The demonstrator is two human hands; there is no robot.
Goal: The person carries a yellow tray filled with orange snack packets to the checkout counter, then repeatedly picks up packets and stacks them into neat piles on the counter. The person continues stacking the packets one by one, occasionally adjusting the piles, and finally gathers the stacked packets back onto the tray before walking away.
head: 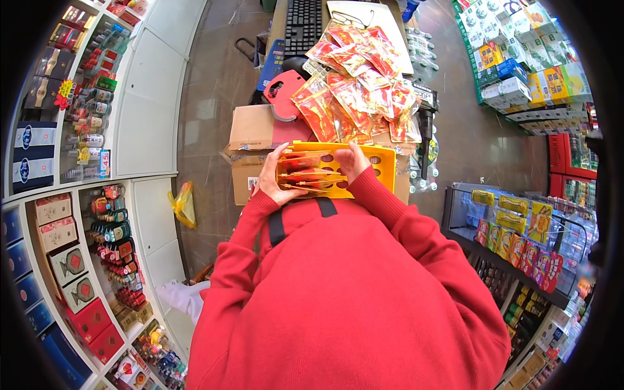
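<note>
A yellow plastic basket (387, 168) with round holes sits crosswise right in front of me. Several red-and-gold packets (312, 171) stand on edge in its left half. My left hand (270, 178) spans the basket's left end, fingers at the far side and thumb at the near side. Over the right half is my right hand (354, 163), its fingers loosely bent and apart near the far rim, with nothing seen in them. Just beyond lies a loose heap of similar red-and-gold packets (358, 92) in clear wrapping.
Cardboard boxes (251, 127) lie under and behind the basket. Farther back are a black keyboard (303, 27), eyeglasses (348, 18) and a red cut-out piece (283, 92). Stocked shelves (122, 180) line the left. At right stand a candy rack (512, 239) and stacked cartons (526, 63).
</note>
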